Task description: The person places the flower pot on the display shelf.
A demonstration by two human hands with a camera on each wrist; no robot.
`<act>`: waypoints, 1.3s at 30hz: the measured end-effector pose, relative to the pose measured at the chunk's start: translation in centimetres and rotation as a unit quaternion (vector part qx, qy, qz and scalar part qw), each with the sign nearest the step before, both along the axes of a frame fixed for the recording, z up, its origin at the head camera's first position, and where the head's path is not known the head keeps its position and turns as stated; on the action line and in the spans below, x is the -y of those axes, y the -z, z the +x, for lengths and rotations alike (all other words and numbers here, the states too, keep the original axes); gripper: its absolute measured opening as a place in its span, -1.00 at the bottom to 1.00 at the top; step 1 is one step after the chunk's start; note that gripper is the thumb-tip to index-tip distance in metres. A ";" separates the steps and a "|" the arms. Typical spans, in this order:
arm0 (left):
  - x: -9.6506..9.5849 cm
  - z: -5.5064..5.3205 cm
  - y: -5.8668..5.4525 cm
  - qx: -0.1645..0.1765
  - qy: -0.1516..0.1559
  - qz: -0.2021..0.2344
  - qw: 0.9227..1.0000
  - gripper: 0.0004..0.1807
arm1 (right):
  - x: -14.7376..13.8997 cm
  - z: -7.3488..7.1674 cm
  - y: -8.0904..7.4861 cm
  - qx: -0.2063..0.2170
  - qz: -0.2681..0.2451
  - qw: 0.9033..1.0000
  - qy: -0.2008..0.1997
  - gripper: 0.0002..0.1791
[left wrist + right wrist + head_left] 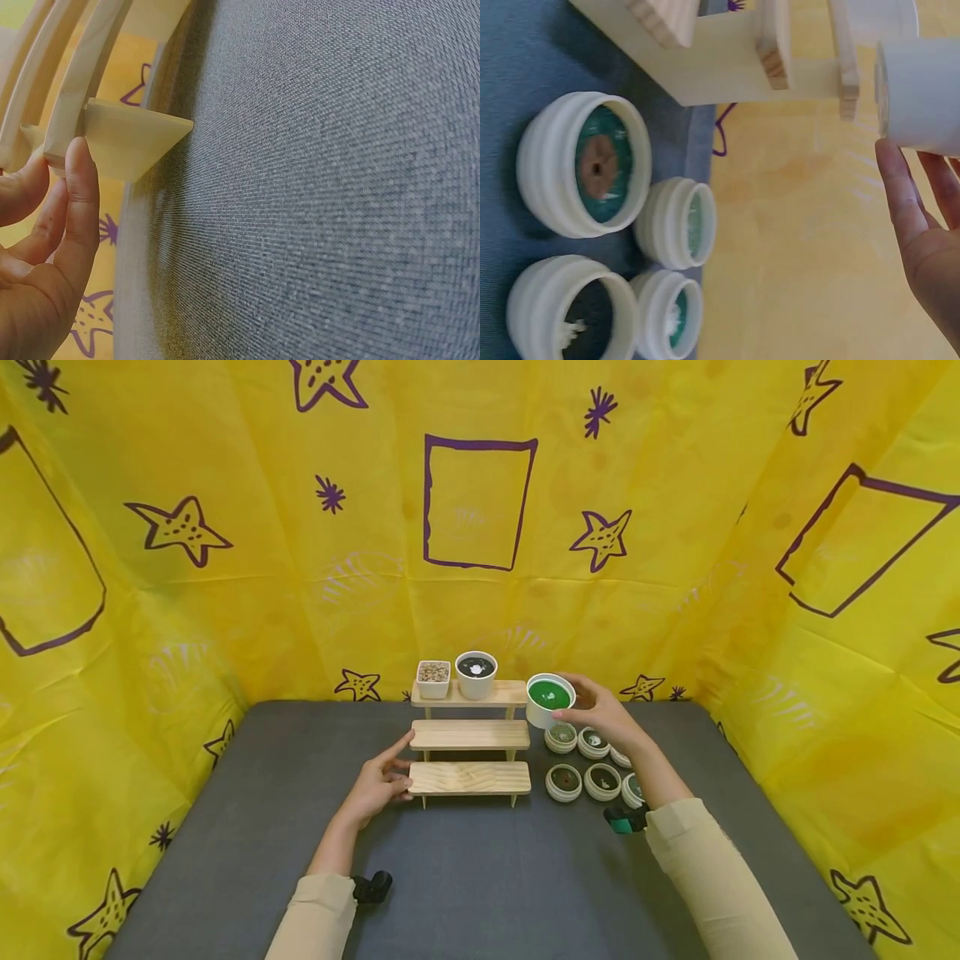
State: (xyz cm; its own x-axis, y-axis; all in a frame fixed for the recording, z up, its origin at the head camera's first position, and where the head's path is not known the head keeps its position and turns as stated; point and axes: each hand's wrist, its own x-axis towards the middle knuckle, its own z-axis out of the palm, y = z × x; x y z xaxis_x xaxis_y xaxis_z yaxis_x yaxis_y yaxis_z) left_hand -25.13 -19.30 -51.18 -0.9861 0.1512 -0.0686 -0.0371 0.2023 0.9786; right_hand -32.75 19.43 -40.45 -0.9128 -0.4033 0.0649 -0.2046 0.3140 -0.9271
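My right hand holds a round white pot with a glossy green surface inside, raised by the right end of the top tier. Its thumb and fingers grip the pot's side. My left hand is at the left end of a three-tier wooden display stand. In the left wrist view, fingers lie on either side of the lower board's end. On the top tier stand a square white pot of pebbles and a round white pot with a dark surface and a white piece.
Several ribbed white round pots stand in two rows on the grey table, right of the stand, partly behind the right forearm. Their fillings are dark, green and brownish. A yellow patterned cloth surrounds the table's back and sides.
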 end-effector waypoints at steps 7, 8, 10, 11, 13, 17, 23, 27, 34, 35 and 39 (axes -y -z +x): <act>0.0 -0.1 -0.1 -0.002 -0.001 0.001 1.000 -0.10 | 1.2 -1.1 -1.1 -0.006 -0.001 1.000 0.007 -0.23; 0.0 -0.1 -0.1 -0.003 -0.002 0.000 1.000 -0.11 | 1.4 -1.3 -1.1 -0.008 -0.002 1.000 0.006 -0.22; 0.1 -0.1 0.0 -0.004 -0.002 -0.002 1.000 -0.11 | 1.6 -1.6 -1.1 -0.008 -0.006 1.000 0.008 -0.22; 0.1 -0.1 0.0 -0.003 -0.003 -0.001 1.000 -0.11 | 1.7 -1.7 -1.0 -0.008 -0.009 1.000 0.008 -0.22; 0.1 0.0 0.1 0.000 -0.004 -0.001 1.000 -0.11 | 1.9 -1.9 -0.9 -0.004 -0.016 1.000 0.009 -0.22; 0.0 0.0 0.2 0.001 -0.006 0.001 1.000 -0.11 | 2.1 -2.1 -0.7 0.005 -0.014 1.000 0.016 -0.21; -0.1 0.0 0.2 0.001 -0.007 0.003 1.000 -0.11 | 2.7 -2.0 -1.4 0.017 0.004 1.000 0.021 -0.16; -0.1 0.1 0.1 0.002 -0.006 0.003 1.000 -0.10 | 3.2 -1.9 -2.0 0.020 0.007 0.999 0.024 -0.13; -0.1 0.0 0.0 0.005 -0.003 0.007 1.000 -0.10 | 3.6 -3.0 -0.9 0.001 0.012 1.000 0.026 -0.12; -0.1 0.0 0.0 0.005 -0.003 0.007 1.000 -0.10 | 3.7 -3.1 -0.8 0.001 0.010 1.000 0.024 -0.12; -0.1 0.0 0.0 0.006 -0.003 0.008 1.000 -0.10 | 4.0 -3.2 -0.7 0.006 0.007 1.000 0.023 -0.07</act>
